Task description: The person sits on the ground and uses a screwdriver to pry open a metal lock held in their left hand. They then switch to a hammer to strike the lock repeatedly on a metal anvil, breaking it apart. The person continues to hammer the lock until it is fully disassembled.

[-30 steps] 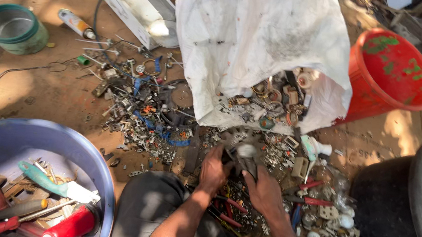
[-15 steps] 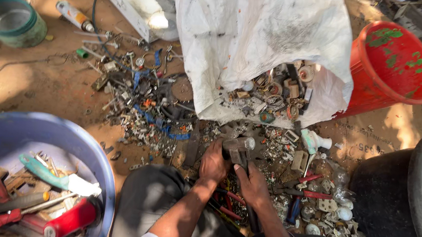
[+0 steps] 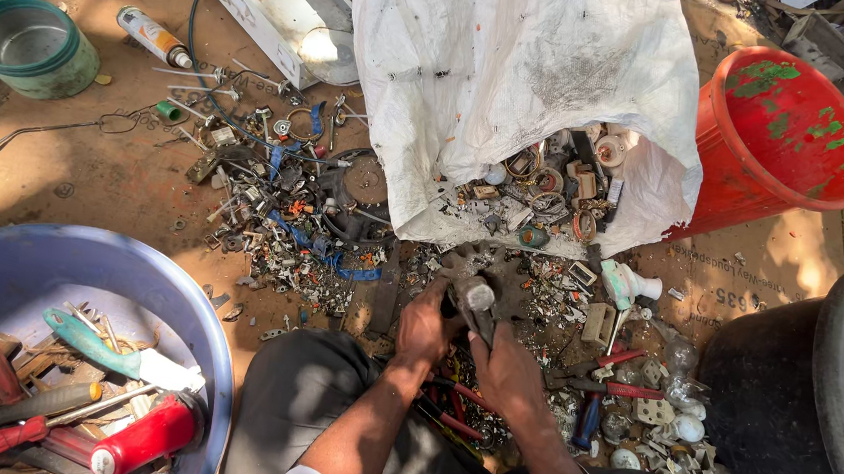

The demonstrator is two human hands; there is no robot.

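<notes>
Gripping one grey metal part (image 3: 473, 296): left hand (image 3: 425, 323) and right hand (image 3: 504, 366), both closed round it, just below the white sack (image 3: 514, 84). Red bucket (image 3: 771, 134) beside sack; blue tool tub (image 3: 58, 269) far left.

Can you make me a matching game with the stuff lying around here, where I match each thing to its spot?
Things:
1. red bucket
2. blue tub
3. green bowl
4. white sack

Places:
A. bottom left, holding tools
B. top middle, spilling scrap
C. top left, on the dirt
D. upper right, tipped over

Pairs: 1-D, 2-A, 3-C, 4-B
</notes>
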